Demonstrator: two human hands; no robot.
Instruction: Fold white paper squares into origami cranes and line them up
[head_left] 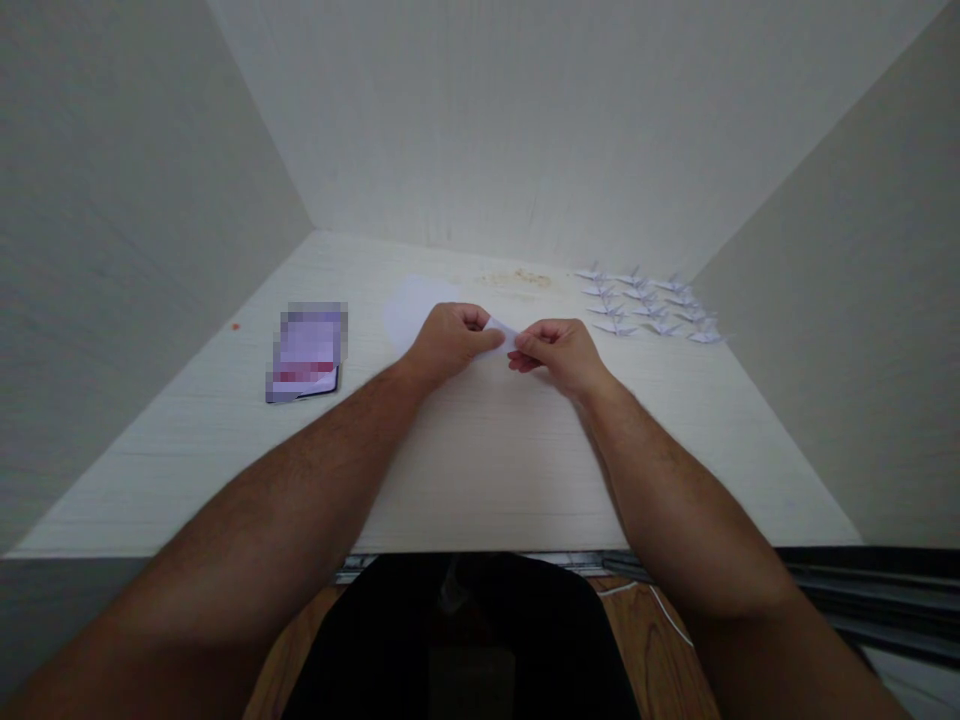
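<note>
A small piece of white folded paper (501,329) is stretched between my two hands, just above the middle of the table. My left hand (455,335) pinches its left end between thumb and fingers. At the other end, my right hand (555,350) grips it the same way, thumb on top. Fingers cover much of the paper, so its exact folds are hidden. Behind my left hand lies a pale, flat stack of paper (409,305), partly covered by that hand.
Several white origami cranes (645,300) stand in rows at the back right. A device with a blurred screen (307,350) lies on the left. Walls (517,120) enclose the white table (480,480) at the back and sides. A small orange speck (235,326) is near the left wall.
</note>
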